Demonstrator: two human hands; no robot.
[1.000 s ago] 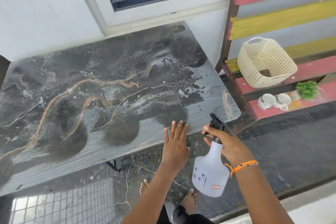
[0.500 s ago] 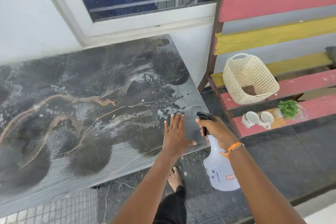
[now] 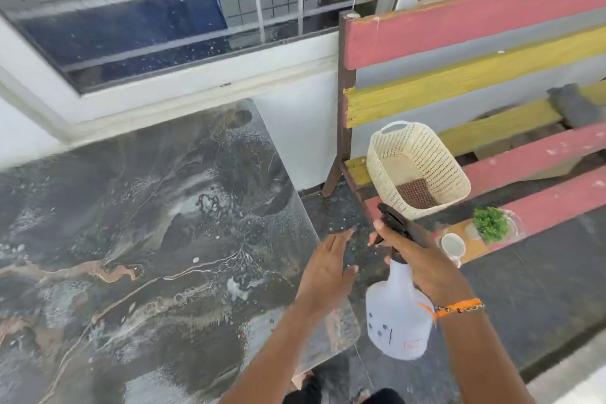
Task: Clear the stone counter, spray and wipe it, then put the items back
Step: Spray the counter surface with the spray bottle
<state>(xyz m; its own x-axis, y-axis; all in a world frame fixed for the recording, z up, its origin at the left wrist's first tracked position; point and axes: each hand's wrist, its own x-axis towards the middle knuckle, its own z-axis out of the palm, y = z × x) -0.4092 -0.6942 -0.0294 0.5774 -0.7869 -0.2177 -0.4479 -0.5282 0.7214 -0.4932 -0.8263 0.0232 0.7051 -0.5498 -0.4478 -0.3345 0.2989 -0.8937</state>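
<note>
Outdoor spot by a white wall w/ a barred window (image 3: 183, 0); dark stone floor below. Stone counter (image 3: 131, 239) fills the left side, cut off at left and bottom edges, its far edge against the wall. Surface is dark grey w/ rust-coloured veins, wet all over, w/ white foamy streaks and bubble patches; no items on the part in view.

Hard to make out: whole frame is motion-blurred, glass is speckled and what's behind it is unclear. Grey cloth-like thing (image 3: 575, 106) at far right is partly cut off. A foot and dark clothing show at the bottom edge, mostly hidden by the arms.

Right hand (image 3: 416, 259) grips the neck of a white spray bottle (image 3: 396, 321), fingers curled round the black trigger head, which is mostly covered; bottle hangs beside the counter's right edge, over the floor. Orange bracelet (image 3: 455, 307) on that wrist. Left hand (image 3: 328, 269) is flat, fingers straight and spread, holding nothing, over the counter's right edge; contact w/ the stone can't be told.

Red/yellow slatted bench (image 3: 475, 75) at right holds a cream basket (image 3: 416, 167), a small green plant (image 3: 490, 223) and a white cup (image 3: 452, 246), partly hidden behind the right hand.
</note>
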